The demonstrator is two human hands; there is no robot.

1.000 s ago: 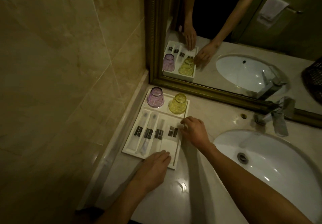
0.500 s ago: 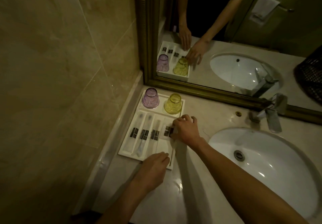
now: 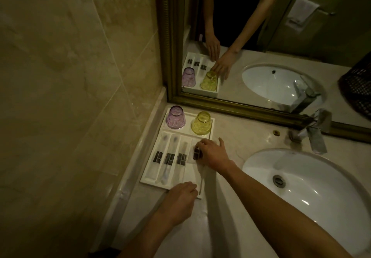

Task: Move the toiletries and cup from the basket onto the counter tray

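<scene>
1. To the right of my reach, a white oval ceramic sink basin [image 3: 313,193] sits sunk into the counter, its round metal drain [image 3: 278,180] near the middle.
2. Beyond the basin stands an angular chrome faucet [image 3: 315,135].
3. A small brass-coloured round fitting [image 3: 276,132] lies on the beige marble countertop [image 3: 236,133], just left of that faucet.
4. Ahead of me hangs a gold-framed wall mirror [image 3: 230,108].
5. To my left rises a beige marble tiled wall [image 3: 70,77].
</scene>
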